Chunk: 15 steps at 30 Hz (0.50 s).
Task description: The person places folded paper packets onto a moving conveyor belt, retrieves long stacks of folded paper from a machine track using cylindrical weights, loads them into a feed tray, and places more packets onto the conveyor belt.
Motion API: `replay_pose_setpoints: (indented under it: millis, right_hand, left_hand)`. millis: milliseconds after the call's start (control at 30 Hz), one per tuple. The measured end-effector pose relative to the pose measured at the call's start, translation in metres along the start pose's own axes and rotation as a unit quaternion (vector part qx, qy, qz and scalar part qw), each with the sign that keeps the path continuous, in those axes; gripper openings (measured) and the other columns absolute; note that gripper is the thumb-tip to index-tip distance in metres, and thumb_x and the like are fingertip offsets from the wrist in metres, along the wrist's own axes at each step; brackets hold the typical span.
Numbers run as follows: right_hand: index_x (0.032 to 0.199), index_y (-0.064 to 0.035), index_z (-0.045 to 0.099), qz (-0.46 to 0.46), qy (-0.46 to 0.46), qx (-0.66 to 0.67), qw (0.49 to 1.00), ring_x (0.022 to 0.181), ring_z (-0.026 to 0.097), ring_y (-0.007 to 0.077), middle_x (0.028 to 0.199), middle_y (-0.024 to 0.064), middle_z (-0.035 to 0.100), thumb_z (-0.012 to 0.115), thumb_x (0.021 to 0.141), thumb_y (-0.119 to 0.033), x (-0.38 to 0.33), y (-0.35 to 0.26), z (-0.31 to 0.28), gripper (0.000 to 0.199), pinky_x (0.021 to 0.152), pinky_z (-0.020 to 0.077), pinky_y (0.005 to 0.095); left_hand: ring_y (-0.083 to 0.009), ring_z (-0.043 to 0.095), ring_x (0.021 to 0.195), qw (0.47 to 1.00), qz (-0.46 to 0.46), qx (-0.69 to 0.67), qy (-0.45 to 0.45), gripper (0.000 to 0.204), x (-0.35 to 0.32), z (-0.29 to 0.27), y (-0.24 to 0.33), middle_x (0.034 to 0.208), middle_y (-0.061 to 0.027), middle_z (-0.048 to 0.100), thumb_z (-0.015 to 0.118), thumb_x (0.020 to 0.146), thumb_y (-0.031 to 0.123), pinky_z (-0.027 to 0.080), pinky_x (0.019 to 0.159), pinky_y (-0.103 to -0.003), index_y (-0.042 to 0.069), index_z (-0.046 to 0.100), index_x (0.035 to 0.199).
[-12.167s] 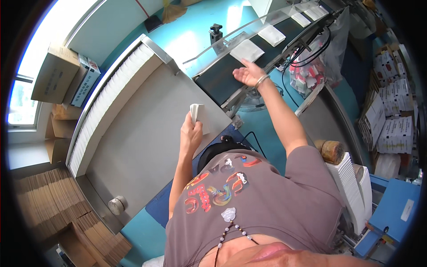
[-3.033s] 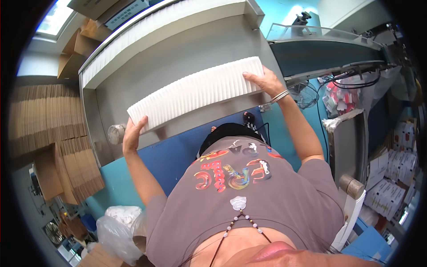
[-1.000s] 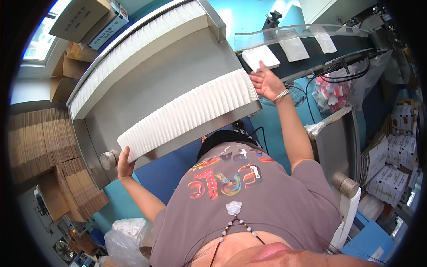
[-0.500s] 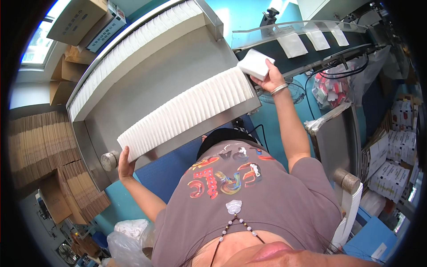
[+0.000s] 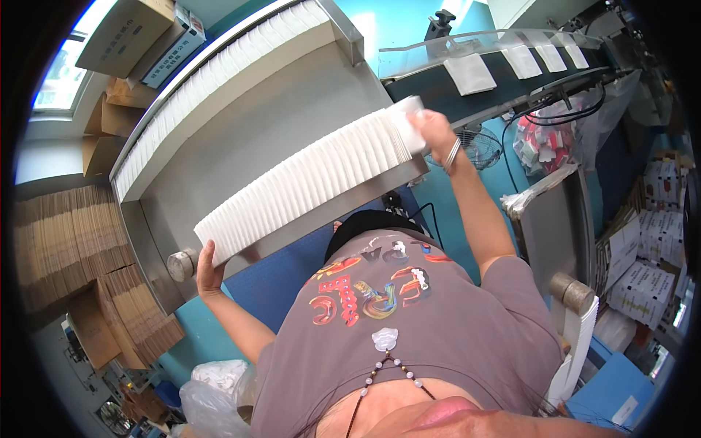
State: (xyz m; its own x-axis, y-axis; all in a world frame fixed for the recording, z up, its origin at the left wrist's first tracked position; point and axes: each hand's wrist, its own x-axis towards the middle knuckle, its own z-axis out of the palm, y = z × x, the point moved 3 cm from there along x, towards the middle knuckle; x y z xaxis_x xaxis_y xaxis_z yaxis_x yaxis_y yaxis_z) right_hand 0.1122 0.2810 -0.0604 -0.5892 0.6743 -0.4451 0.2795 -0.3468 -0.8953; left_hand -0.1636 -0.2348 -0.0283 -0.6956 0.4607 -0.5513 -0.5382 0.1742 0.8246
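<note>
A long row of white folded tissue packets (image 5: 307,179) stands on edge along the near side of a metal tray (image 5: 270,109). My left hand (image 5: 210,271) lies with fingers stretched out against the row's left end. At the right end, my right hand (image 5: 436,136) is closed on a white tissue packet (image 5: 406,120), slightly blurred, right up against the last of the row. Whether it holds one packet or a few, I cannot tell. A second curved row of white packets (image 5: 219,77) lines the tray's far side.
Beyond my right hand a dark conveyor belt (image 5: 504,84) carries several flat white packets (image 5: 469,74). A fan (image 5: 478,148) and a clear bag of coloured scraps (image 5: 549,142) are below it. Stacked flat cardboard (image 5: 66,241) stands at left, with a round metal knob (image 5: 180,266) at the tray's corner.
My right hand has brought its white packet down and left against the row's right end. The packets on the belt have shifted, with another in view. My left hand stays in place.
</note>
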Motion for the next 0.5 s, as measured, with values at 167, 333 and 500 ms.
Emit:
replay_pose_setpoints:
  millis: [167,333,500]
  right_hand:
    - [0.119,0.003,0.048,0.131,-0.033,0.282,0.95,0.087,0.064,0.0212,0.099,0.0107,0.063,0.064,0.086,-0.039,-0.003,-0.007,-0.006,0.056,0.076,0.0539,0.039]
    - [0.115,0.004,0.056,0.043,-0.091,0.078,0.992,0.086,0.063,0.012,0.101,0.0083,0.065,0.064,0.088,-0.034,-0.038,-0.034,0.033,0.047,0.077,0.0508,0.0241]
    - [0.108,0.0047,0.061,0.025,-0.091,0.022,0.995,0.084,0.061,0.0115,0.096,0.0073,0.065,0.066,0.086,-0.027,-0.024,-0.02,0.02,0.038,0.075,0.0486,0.0244]
  left_hand:
    - [-0.0239,0.049,0.115,1.0,-0.006,-0.008,-0.008,0.065,-0.004,0.015,0.002,0.124,-0.0121,0.052,0.064,0.085,0.04,0.037,0.099,-0.038,-0.003,0.043,0.129]
    - [-0.023,0.049,0.114,1.0,-0.003,0.003,-0.021,0.066,-0.004,0.017,0.003,0.124,-0.0119,0.052,0.063,0.085,0.041,0.038,0.097,-0.038,-0.003,0.043,0.13]
    - [-0.0231,0.049,0.113,1.0,-0.006,-0.001,-0.012,0.066,-0.002,0.015,0.001,0.124,-0.012,0.052,0.063,0.085,0.041,0.038,0.097,-0.039,-0.003,0.043,0.13]
